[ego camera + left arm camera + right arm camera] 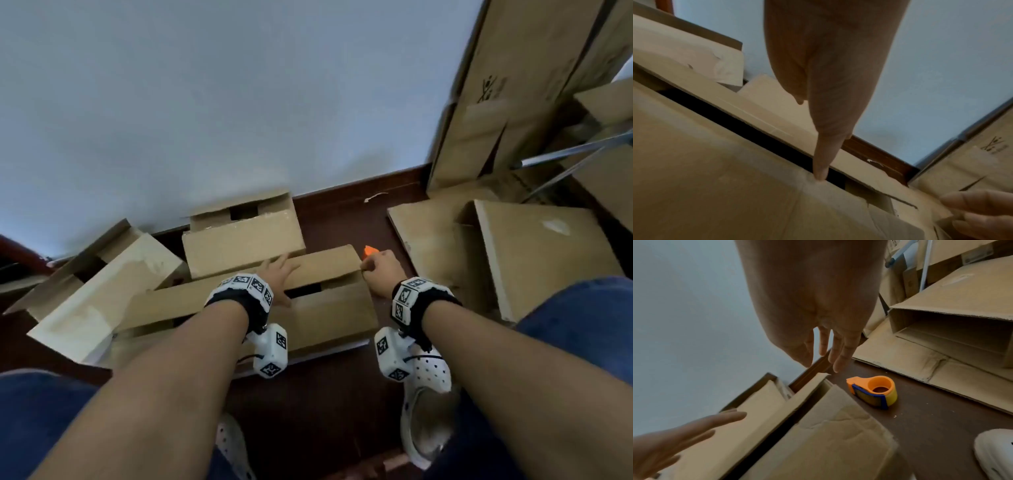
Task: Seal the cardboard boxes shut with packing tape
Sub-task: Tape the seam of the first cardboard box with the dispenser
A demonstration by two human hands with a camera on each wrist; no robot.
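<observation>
A long cardboard box (329, 317) lies on the floor in front of me, its two top flaps apart with a dark gap (305, 291) between them. My left hand (279, 270) lies flat on the far flap (760, 415), and its thumb tip (820, 175) touches the near flap's edge. My right hand (375, 265) hovers at the box's right end, fingers (838, 353) straight and holding nothing. An orange, blue and yellow tape dispenser (872, 390) sits on the floor just beyond that end, below the right fingers; only its orange tip (369, 250) shows in the head view.
Another open box (239, 246) stands behind against the wall, and a third (102, 291) lies at the left. Flattened and open cartons (531, 257) crowd the right, with tall cardboard (513, 85) leaning there. My white shoes (428, 394) stand on the dark floor.
</observation>
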